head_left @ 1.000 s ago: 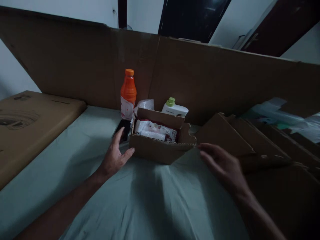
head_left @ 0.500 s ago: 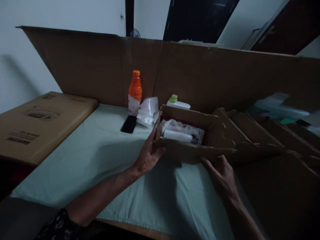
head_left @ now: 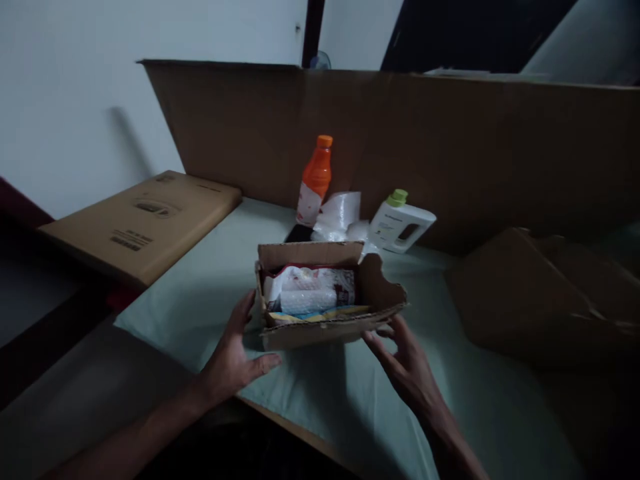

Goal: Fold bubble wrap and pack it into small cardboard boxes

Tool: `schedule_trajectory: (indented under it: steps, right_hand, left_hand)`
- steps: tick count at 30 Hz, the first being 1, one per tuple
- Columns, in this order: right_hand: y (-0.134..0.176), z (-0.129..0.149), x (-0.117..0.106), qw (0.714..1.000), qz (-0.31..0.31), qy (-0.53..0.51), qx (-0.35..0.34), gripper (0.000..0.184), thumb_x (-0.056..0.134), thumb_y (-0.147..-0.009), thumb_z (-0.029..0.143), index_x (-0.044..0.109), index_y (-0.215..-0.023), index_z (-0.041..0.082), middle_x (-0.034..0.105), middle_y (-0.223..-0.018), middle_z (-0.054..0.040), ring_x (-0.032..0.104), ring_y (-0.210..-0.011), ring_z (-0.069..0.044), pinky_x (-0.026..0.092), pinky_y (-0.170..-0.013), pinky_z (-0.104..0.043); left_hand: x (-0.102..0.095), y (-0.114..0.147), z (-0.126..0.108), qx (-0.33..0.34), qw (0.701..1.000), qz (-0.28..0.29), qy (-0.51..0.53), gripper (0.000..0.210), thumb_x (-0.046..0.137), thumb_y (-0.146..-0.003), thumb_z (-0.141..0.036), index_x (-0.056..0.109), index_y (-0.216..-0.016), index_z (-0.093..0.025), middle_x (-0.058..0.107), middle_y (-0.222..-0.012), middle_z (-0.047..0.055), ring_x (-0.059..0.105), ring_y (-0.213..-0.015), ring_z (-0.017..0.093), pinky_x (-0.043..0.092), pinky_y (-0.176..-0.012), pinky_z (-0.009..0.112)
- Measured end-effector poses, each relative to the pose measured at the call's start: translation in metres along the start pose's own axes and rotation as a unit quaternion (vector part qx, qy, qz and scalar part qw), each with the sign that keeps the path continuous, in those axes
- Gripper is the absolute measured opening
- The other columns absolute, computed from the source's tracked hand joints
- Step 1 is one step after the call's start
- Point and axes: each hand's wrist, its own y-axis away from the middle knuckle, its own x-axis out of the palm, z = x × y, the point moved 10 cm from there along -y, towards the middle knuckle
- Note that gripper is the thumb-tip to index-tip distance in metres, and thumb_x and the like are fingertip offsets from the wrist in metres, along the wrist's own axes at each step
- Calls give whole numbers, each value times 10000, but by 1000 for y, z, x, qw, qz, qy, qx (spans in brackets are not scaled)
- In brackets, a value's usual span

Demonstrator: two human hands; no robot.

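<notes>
A small open-topped cardboard box (head_left: 310, 335) stands on the pale green cloth (head_left: 295, 393) in front of me. Inside it lie a bubble-wrapped pack (head_left: 307, 300), a white and dark red printed packet (head_left: 290, 277) and a blue and yellow edge of something flat along the front wall. At the box's left end is my left hand (head_left: 233, 360), open, thumb and fingers spread and apart from the cardboard. My right hand (head_left: 405, 353) is at the front right corner, its fingers stretched out and loosely apart, the tips against or just beside the box; contact is hard to make out.
Behind the box stand an orange bottle (head_left: 316, 177), crumpled bubble wrap (head_left: 343, 210), a dark phone (head_left: 299, 233) and a white jug with a green cap (head_left: 387, 227). A flat carton (head_left: 145, 220) lies left, more cardboard boxes (head_left: 520, 287) right. A tall cardboard panel (head_left: 450, 147) closes the back.
The small box has come away from the boxes on the right, moving left and nearer to me. My left hand has let go of its end. The view has turned left.
</notes>
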Motion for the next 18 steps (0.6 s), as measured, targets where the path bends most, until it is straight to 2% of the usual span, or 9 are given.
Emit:
schedule_trajectory:
  steps: [2, 5, 7, 9, 11, 13, 15, 18]
  right_hand:
    - [7, -8, -1, 999, -11, 1, 31, 655, 639, -829, 640, 525, -1338, 243, 626, -1372, -151, 702, -1013, -296, 603, -699, -377]
    - [11, -7, 5, 999, -25, -7, 35, 594, 658, -802, 660, 574, -1222, 247, 656, -1304, -138, 706, -1033, -302, 617, -717, -372]
    - [7, -4, 13, 999, -27, -7, 36, 529, 660, -806, 657, 592, -1137, 251, 677, -1246, -124, 718, -1002, -300, 616, -671, -349]
    - [-4, 5, 24, 999, -32, -6, 29, 494, 649, -817, 657, 602, -1100, 255, 695, -1198, -114, 728, -962, -301, 608, -618, -334]
    - [-24, 19, 42, 1000, -24, -7, 13, 489, 645, -818, 662, 610, -1086, 254, 712, -1147, -114, 732, -904, -299, 602, -593, -338]
    - [-54, 40, 70, 1000, 2, -19, -15, 504, 640, -821, 662, 604, -1100, 244, 717, -1123, -123, 727, -860, -290, 606, -619, -357]
    - [-94, 71, 111, 997, 41, -40, -59, 527, 627, -839, 643, 584, -1156, 224, 709, -1145, -134, 716, -883, -281, 611, -693, -377]
    - [-161, 133, 181, 981, 87, -82, -154, 574, 602, -869, 578, 531, -1281, 184, 693, -1190, -149, 682, -994, -276, 597, -786, -381]
  left_hand:
    - [4, -20, 4, 7, 997, 48, 57, 1196, 853, -690, -537, 127, -1611, -302, 295, -1643, 171, 427, -1446, 385, 404, -1158, 588]
    - [10, -44, 5, 24, 988, 98, 120, 1261, 899, -629, -505, 147, -1617, -287, 346, -1613, 175, 416, -1450, 394, 427, -1141, 576]
    - [7, -51, 4, 40, 984, 101, 141, 1259, 913, -613, -453, 173, -1615, -267, 396, -1578, 183, 434, -1433, 402, 435, -1134, 573]
    - [-4, -51, 4, 55, 985, 82, 144, 1239, 905, -621, -399, 176, -1614, -260, 410, -1568, 179, 443, -1423, 403, 432, -1137, 572]
    - [-27, -49, 9, 59, 990, 41, 122, 1201, 881, -644, -348, 175, -1612, -260, 419, -1563, 170, 454, -1414, 394, 433, -1140, 563]
    - [-60, -51, 20, 50, 996, -14, 72, 1173, 862, -657, -315, 179, -1609, -264, 427, -1558, 165, 483, -1394, 381, 456, -1128, 545]
    - [-102, -59, 33, 36, 996, -82, 10, 1148, 852, -662, -312, 193, -1601, -270, 443, -1547, 162, 525, -1359, 364, 482, -1109, 527]
    - [-176, -80, 47, 29, 975, -208, -77, 1095, 850, -642, -331, 268, -1566, -253, 479, -1515, 156, 535, -1350, 356, 460, -1131, 529]
